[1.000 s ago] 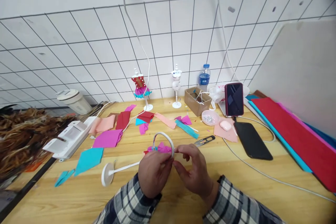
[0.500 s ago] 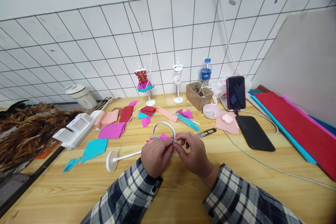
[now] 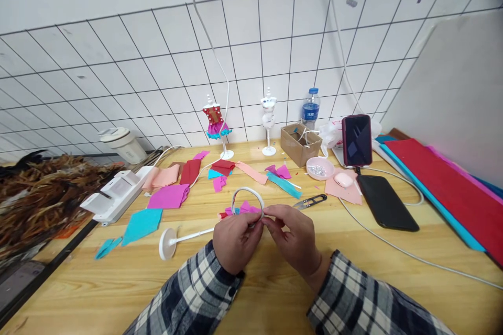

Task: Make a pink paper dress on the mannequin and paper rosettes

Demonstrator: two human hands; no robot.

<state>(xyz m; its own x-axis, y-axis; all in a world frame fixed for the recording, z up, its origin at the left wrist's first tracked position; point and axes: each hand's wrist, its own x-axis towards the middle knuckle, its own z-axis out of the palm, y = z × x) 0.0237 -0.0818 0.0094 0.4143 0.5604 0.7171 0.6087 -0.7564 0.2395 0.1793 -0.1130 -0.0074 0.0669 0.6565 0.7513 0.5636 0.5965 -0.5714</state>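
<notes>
A thin white ring (image 3: 248, 191), which looks like a roll of narrow tape, stands upright between my hands. My left hand (image 3: 238, 243) is closed on its lower edge, thumb against fingers. Thumb and forefinger of my right hand (image 3: 295, 241) pinch at the ring's right edge; whether a loose end is between them is too small to tell. Beyond the ring lie pink scraps (image 3: 244, 208), partly covered by it. A white stand (image 3: 167, 243) lies on its side left of my left hand, its far end hidden behind that hand.
Thread snips (image 3: 310, 202) lie right of the ring. At the back stand a dressed mini mannequin (image 3: 215, 121), a white one (image 3: 269, 115), a cardboard box (image 3: 299, 147) and a bottle (image 3: 310, 107). Crepe pieces (image 3: 141, 225), a pink bead bowl (image 3: 319, 168) and phones (image 3: 387, 201) lie around.
The camera view has shifted slightly. My hands stay together at the ring, my right fingertips still pinching at its edge.
</notes>
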